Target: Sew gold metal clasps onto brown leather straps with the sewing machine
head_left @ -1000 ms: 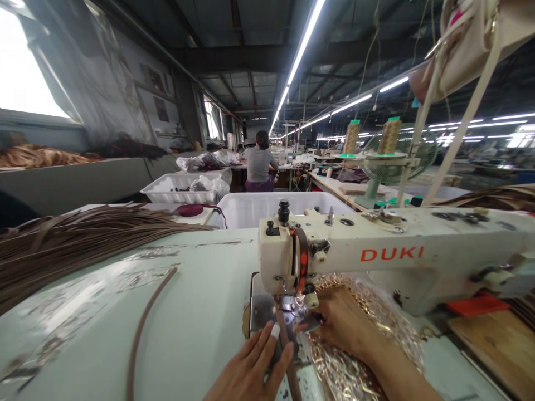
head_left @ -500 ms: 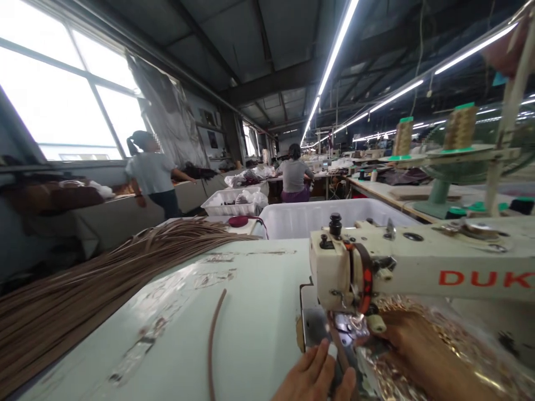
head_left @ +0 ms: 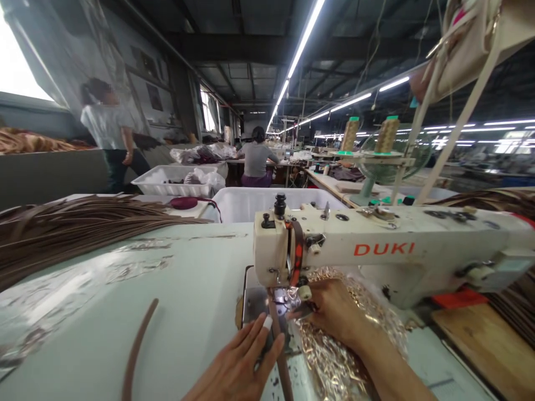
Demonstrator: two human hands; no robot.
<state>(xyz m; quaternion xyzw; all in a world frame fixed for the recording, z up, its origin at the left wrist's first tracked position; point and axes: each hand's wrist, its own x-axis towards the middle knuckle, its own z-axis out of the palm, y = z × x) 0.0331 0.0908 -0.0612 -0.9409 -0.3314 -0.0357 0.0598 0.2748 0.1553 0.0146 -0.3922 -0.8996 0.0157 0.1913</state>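
**Brown and gold are running across pale green**

The sewing table (head_left: 167,267) is showing a pale mint green, streaked with silvery scuffs. The sewing machine (head_left: 334,250) is gleaming cream white, its DUKI lettering glowing orange-red. A bundle of brown straps (head_left: 83,228) is spreading in dark stripes, and a single brown strap (head_left: 281,362) is matching it. Gold chain (head_left: 334,345) is glittering through clear plastic beside the right hand (head_left: 334,312). The left hand (head_left: 236,367) is showing white tape (head_left: 267,323) on one fingertip. Thread cones (head_left: 387,136) are glowing golden tan under green caps. Farther off, a seated co-worker (head_left: 256,161) is wearing a grey top and purple skirt.
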